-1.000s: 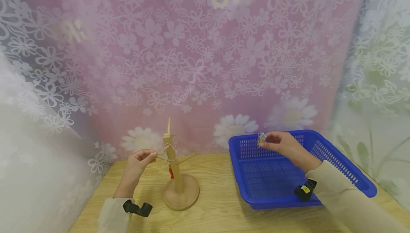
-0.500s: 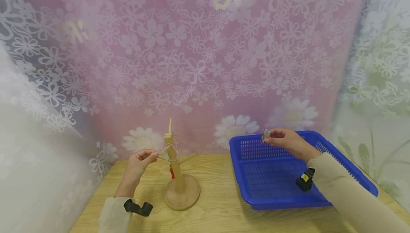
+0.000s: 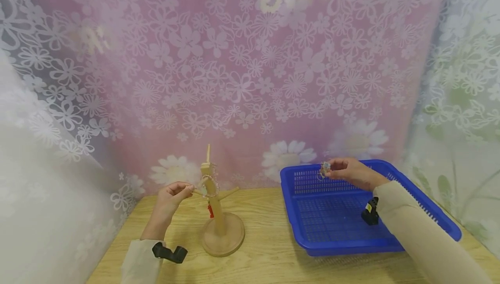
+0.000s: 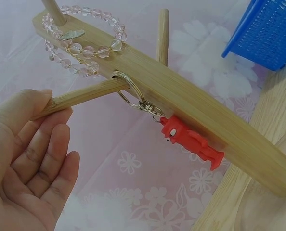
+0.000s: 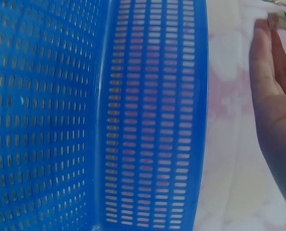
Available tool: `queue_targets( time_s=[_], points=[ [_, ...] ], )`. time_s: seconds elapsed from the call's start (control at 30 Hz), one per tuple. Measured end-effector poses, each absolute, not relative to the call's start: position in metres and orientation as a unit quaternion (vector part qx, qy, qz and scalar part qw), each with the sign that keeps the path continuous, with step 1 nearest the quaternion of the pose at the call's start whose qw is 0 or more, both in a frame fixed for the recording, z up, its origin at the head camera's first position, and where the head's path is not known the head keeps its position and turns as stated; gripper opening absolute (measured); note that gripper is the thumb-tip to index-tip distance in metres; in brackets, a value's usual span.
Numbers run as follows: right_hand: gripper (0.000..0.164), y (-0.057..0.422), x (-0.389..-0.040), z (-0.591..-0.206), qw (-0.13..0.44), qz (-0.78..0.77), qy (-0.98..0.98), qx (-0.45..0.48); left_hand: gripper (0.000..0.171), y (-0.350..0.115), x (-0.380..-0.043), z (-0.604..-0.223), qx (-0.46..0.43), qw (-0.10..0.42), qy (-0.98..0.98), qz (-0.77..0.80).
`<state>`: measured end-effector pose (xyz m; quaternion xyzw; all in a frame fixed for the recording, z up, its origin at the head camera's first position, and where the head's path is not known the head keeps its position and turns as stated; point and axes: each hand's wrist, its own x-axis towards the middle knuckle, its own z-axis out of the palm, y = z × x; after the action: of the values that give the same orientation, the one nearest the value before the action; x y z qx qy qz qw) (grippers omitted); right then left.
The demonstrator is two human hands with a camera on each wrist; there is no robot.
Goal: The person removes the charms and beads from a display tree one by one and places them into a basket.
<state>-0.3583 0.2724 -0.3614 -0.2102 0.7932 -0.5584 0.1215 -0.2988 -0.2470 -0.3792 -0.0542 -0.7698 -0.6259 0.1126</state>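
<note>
A wooden stand (image 3: pixel 218 210) with a round base and several pegs stands at the left. My left hand (image 3: pixel 168 206) pinches the tip of one peg (image 4: pixel 85 94) between thumb and forefinger, its other fingers loosely bent. On that peg hangs a keychain with a red figure (image 4: pixel 188 142) on a metal ring. A pink beaded bracelet (image 4: pixel 102 52) hangs near the top of the stand. My right hand (image 3: pixel 353 173) pinches a small keychain (image 3: pixel 325 170) with pale-blue parts and metal links above the basket's back side. In the right wrist view that keychain is mostly cut off.
A blue plastic basket (image 3: pixel 289 223) with slotted walls sits right of the stand on the wooden table (image 3: pixel 265 232). A pink flowered curtain (image 3: pixel 250 80) hangs close behind.
My right hand has shifted slightly right with the keychain, rising and then dipping a little, and the keychain has turned. My left hand stays on the peg.
</note>
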Motion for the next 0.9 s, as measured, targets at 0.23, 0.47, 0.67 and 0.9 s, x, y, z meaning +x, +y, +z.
queue_targets(
  time_s=[0.23, 0.47, 0.67, 0.9],
  points=[
    [0.032, 0.276, -0.366, -0.373, 0.153, -0.568, 0.782, -0.207, 0.026, -0.247, -0.3, -0.38, -0.053, 0.117, -0.773, -0.621],
    [0.026, 0.277, -0.37, -0.382, 0.16, -0.576, 0.779, -0.188, 0.023, -0.247, -0.302, -0.38, -0.054, 0.12, -0.773, -0.62],
    [0.033, 0.281, -0.373, -0.391, 0.167, -0.574, 0.784, -0.167, 0.023, -0.248, -0.303, -0.381, -0.057, 0.124, -0.774, -0.618],
    [0.043, 0.287, -0.373, -0.402, 0.185, -0.561, 0.789, -0.169, 0.024, -0.249, -0.304, -0.383, -0.056, 0.124, -0.776, -0.616]
  ],
)
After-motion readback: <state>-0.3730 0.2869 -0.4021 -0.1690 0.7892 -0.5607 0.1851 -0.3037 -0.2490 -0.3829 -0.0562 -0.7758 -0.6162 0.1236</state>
